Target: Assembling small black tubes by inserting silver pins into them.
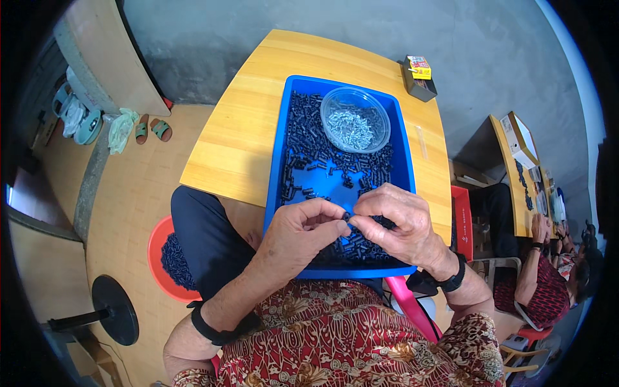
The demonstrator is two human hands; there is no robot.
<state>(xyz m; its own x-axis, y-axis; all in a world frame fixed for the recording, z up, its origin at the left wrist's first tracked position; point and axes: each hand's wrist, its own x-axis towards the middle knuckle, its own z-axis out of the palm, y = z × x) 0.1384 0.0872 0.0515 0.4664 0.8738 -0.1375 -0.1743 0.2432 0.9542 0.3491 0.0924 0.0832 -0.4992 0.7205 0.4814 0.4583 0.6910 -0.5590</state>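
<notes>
My left hand [300, 235] and my right hand [403, 226] meet over the near half of a blue tray [277, 168]. Thumb and fingertips of both are pinched around one small black plastic part [347, 217], mostly hidden by the fingers. Many similar black parts [302, 132] lie loose in the tray, thickest along its left side and far end. Among them, at the far right, sits a clear round plastic bowl [327, 132] with a heap of small silvery metal pieces [350, 129] inside.
The tray rests on a yellow wooden table [238, 122], overhanging its near edge. A dark box [418, 87] with a yellow packet stands at the back right corner. A red tub [155, 248] of dark parts is on the floor at left. Another person [532, 284] works at a right-hand table.
</notes>
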